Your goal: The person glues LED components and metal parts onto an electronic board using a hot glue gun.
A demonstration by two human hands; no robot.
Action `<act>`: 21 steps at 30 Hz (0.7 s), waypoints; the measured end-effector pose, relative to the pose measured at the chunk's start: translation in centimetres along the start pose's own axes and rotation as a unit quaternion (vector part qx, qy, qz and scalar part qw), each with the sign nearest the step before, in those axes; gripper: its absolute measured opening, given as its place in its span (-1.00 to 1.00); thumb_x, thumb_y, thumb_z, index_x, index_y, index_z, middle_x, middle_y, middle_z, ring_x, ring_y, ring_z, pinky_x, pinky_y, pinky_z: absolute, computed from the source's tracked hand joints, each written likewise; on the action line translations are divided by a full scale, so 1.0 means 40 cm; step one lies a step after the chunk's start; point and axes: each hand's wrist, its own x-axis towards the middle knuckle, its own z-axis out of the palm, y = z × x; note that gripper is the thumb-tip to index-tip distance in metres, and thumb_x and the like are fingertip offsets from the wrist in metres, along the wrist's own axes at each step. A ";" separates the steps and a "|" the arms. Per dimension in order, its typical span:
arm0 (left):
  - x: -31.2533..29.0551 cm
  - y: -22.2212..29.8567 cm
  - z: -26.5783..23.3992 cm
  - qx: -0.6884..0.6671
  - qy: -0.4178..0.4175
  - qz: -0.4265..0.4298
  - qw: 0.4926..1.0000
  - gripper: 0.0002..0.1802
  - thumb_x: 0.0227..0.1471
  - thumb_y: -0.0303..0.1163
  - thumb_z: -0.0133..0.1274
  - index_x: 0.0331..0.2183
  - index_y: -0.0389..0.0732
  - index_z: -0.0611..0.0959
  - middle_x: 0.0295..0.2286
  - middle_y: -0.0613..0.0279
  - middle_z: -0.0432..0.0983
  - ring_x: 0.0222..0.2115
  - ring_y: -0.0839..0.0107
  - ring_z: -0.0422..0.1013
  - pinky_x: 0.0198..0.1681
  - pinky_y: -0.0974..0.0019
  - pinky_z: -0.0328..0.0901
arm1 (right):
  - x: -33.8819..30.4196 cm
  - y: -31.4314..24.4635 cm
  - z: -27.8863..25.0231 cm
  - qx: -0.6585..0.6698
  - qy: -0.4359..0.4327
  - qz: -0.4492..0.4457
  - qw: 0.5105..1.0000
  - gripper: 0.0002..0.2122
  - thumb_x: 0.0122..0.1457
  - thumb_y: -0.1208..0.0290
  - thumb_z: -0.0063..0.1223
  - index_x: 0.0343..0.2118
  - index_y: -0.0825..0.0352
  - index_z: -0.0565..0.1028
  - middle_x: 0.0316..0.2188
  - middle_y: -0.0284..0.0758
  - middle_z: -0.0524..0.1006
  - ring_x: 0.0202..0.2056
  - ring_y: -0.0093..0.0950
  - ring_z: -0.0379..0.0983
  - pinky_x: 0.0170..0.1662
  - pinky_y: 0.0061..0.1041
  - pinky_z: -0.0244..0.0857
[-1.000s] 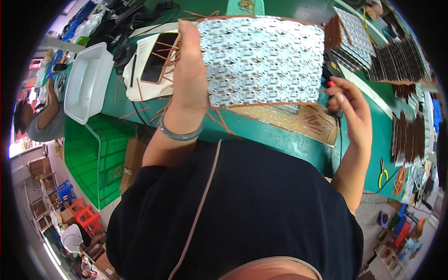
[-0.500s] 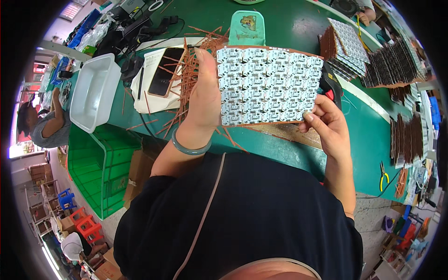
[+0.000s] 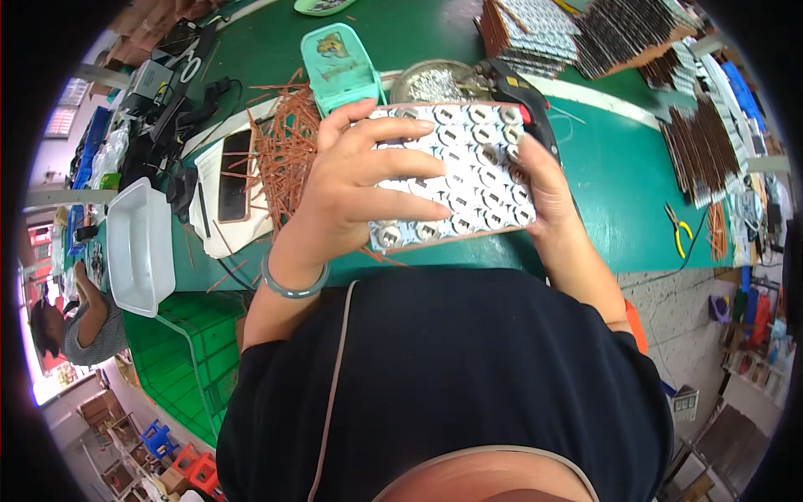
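Between my hands, above the table edge, is a circuit board panel [image 3: 493,219], white-faced with rows of round metallic parts on it. My left hand [image 3: 335,184] grips its left side, with several fingers spread across the upper face; its thumb is hidden, apparently beneath. My right hand [image 3: 548,188] clasps the right edge, thumb on top and the other fingers out of sight underneath. Just beyond the panel are a round metal dish [image 3: 431,81] of small shiny pieces and a black tool with a red part [image 3: 527,100].
Thin copper-brown strips [image 3: 288,151] lie heaped left of the panel, beside a phone [image 3: 236,176] on paper. A green scoop-like container [image 3: 343,71] stands beyond. Stacked panels [image 3: 527,33] fill the far right; yellow-handled pliers [image 3: 679,230] lie right. A white bin [image 3: 140,251] stands left.
The panel has been turned over, from its flat printed face to the face with round parts. My left hand has moved from the edge to across its top. The view has shifted right.
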 end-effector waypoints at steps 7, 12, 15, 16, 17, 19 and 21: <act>-0.081 -0.073 0.093 -0.235 0.173 -0.198 0.936 -0.56 -0.18 -0.51 0.05 -0.14 -0.22 0.46 -0.11 0.14 0.32 -0.08 0.28 0.27 0.01 0.25 0.13 | 0.026 -0.017 -0.021 -0.197 -0.001 -0.054 0.979 -0.65 0.01 0.48 0.06 -0.12 0.43 0.35 -0.25 -0.30 0.47 -0.22 -0.58 0.40 -0.14 -0.61 0.26; -0.128 -0.122 0.073 -0.580 0.208 -0.384 0.688 -0.56 0.07 -0.48 -0.16 0.01 -0.35 0.25 -0.16 0.08 0.34 -0.21 0.42 0.35 -0.16 0.36 0.27 | 0.068 -0.010 -0.055 -0.341 0.008 -0.160 0.926 -0.65 0.03 0.56 0.02 -0.08 0.42 0.31 -0.23 -0.31 0.47 -0.19 -0.57 0.38 -0.09 -0.59 0.23; -0.167 -0.109 0.093 -0.450 0.183 -0.368 0.793 -0.69 0.03 -0.51 -0.06 -0.14 -0.40 0.40 -0.31 0.16 0.45 -0.33 0.51 0.38 -0.25 0.45 0.27 | 0.084 0.000 -0.050 -0.432 0.018 -0.166 0.886 -0.58 -0.01 0.51 0.11 -0.06 0.41 0.30 -0.20 -0.29 0.45 -0.19 -0.55 0.37 -0.09 -0.57 0.23; -0.154 -0.094 0.097 -0.338 0.175 -0.349 0.856 -0.74 0.00 -0.53 -0.02 -0.21 -0.41 0.46 -0.35 0.18 0.46 -0.37 0.53 0.38 -0.27 0.48 0.27 | 0.084 0.000 -0.039 -0.433 0.018 -0.166 0.886 -0.58 -0.01 0.51 0.11 -0.06 0.41 0.30 -0.20 -0.29 0.45 -0.19 -0.55 0.37 -0.09 -0.57 0.23; -0.128 -0.073 0.098 -0.357 0.293 -0.340 0.819 -0.84 -0.03 -0.57 0.02 -0.33 -0.42 0.51 -0.39 0.20 0.48 -0.40 0.56 0.37 -0.31 0.54 0.26 | 0.074 -0.004 -0.016 -0.495 0.045 -0.221 0.839 -0.53 -0.04 0.49 0.14 -0.03 0.42 0.27 -0.16 -0.26 0.42 -0.17 -0.52 0.36 -0.08 -0.55 0.22; -0.081 -0.016 0.084 -0.105 0.283 -0.310 0.902 -0.76 -0.11 -0.53 0.08 -0.28 -0.31 0.53 -0.42 0.22 0.49 -0.43 0.51 0.40 -0.31 0.48 0.29 | 0.045 -0.007 0.016 -0.534 0.025 -0.266 0.802 -0.37 -0.12 0.45 0.20 0.05 0.40 0.17 -0.04 -0.17 0.33 -0.10 -0.45 0.33 -0.03 -0.47 0.19; -0.054 0.002 0.110 0.040 0.179 -0.165 0.969 -0.66 -0.23 -0.51 0.17 -0.28 -0.22 0.55 -0.40 0.22 0.47 -0.39 0.44 0.40 -0.31 0.42 0.30 | 0.026 0.045 0.074 -0.475 -0.024 -0.301 0.827 -0.34 -0.15 0.39 0.25 0.04 0.38 0.19 -0.08 -0.21 0.34 -0.12 -0.49 0.33 -0.06 -0.48 0.22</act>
